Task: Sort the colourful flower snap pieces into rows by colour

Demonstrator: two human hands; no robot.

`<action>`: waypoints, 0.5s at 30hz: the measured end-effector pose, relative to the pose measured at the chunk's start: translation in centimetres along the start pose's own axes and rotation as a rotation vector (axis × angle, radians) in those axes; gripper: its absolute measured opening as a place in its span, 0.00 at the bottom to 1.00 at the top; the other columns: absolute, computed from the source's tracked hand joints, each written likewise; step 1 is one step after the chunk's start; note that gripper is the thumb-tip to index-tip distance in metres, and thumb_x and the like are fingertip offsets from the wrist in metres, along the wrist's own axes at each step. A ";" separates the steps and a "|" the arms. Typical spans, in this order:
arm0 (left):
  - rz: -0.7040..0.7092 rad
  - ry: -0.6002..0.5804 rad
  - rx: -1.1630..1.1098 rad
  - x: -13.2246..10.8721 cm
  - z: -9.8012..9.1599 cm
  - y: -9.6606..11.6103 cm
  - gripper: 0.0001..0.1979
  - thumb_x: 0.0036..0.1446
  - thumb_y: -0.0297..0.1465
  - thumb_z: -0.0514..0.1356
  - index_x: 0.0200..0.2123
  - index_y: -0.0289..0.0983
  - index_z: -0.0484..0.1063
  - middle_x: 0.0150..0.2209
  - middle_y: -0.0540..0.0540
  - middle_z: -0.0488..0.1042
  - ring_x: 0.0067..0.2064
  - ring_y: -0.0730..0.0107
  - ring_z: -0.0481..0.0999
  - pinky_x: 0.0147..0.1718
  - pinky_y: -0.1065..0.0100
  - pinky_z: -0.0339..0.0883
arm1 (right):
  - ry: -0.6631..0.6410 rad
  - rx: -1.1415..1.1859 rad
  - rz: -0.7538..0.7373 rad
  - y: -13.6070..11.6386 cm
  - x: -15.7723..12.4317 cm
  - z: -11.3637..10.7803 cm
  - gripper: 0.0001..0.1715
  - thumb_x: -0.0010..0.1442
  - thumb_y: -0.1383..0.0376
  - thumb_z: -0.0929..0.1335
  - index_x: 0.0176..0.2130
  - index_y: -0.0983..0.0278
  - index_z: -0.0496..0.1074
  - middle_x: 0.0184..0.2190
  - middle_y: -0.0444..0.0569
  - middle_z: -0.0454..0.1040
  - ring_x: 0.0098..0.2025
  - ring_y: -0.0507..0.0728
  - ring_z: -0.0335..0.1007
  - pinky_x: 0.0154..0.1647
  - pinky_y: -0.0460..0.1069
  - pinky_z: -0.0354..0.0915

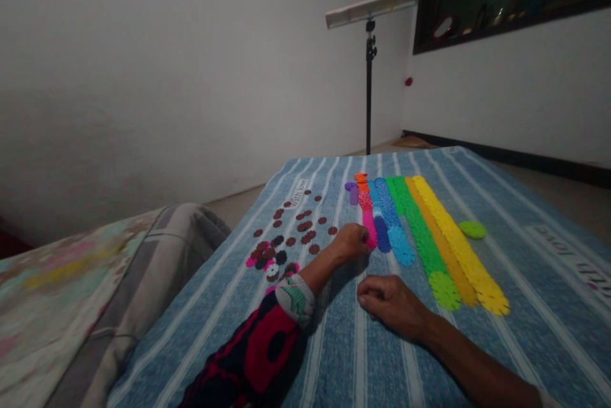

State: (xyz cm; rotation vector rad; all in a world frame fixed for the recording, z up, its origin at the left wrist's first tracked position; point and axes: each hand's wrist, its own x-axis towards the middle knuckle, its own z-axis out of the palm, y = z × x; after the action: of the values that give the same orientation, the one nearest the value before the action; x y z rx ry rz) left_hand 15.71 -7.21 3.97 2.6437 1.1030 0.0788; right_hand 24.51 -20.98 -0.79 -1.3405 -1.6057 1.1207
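Two hands beside coloured rows of plastic discs (pixel 422 236) on a blue striped cloth (pixel 506 198) printed "With love".
The left hand (pixel 351 241) curls at the pink row's (pixel 368 218) near end; a grip cannot be told. The right hand (pixel 389 301) rests nearby, loosely fisted.

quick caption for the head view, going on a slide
Left hand at the near end of the pink row, right hand curled on the striped cloth, brown discs scattered alongside
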 end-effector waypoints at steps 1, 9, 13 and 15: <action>-0.011 0.007 0.003 0.1 0.2 0.1 0.05 0.49 0.26 0.61 0.29 0.33 0.78 0.25 0.50 0.73 0.29 0.72 0.69 0.29 0.73 0.58 | 0.000 -0.003 -0.003 -0.1 0.0 0.0 0.06 0.54 0.69 0.64 0.28 0.65 0.71 0.16 0.37 0.63 0.20 0.48 0.61 0.23 0.43 0.55; -0.047 0.065 -0.008 0.2 0.8 -0.9 0.06 0.48 0.25 0.61 0.30 0.33 0.78 0.26 0.49 0.74 0.31 0.71 0.70 0.31 0.72 0.60 | 0.003 -0.005 -0.008 -0.2 0.1 0.0 0.06 0.53 0.69 0.64 0.27 0.65 0.70 0.15 0.37 0.62 0.19 0.49 0.62 0.23 0.43 0.56; -0.069 0.048 -0.012 0.1 0.9 -1.4 0.07 0.48 0.27 0.62 0.32 0.32 0.79 0.27 0.49 0.74 0.31 0.71 0.71 0.31 0.73 0.60 | 0.007 -0.003 -0.013 0.0 0.1 0.1 0.06 0.54 0.69 0.64 0.28 0.65 0.71 0.16 0.37 0.63 0.20 0.49 0.62 0.23 0.43 0.56; -0.068 0.036 -0.009 0.1 1.0 -1.4 0.07 0.48 0.27 0.62 0.32 0.33 0.79 0.27 0.49 0.75 0.30 0.71 0.71 0.31 0.73 0.60 | 0.009 -0.006 -0.011 0.1 0.1 0.1 0.06 0.54 0.69 0.64 0.29 0.65 0.71 0.16 0.37 0.63 0.20 0.49 0.63 0.23 0.43 0.56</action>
State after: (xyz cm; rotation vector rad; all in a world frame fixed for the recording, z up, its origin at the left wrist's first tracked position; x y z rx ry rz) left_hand 14.98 -6.44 2.65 2.6037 1.2008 0.1183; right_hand 24.42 -20.85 -0.88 -1.3369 -1.6096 1.1023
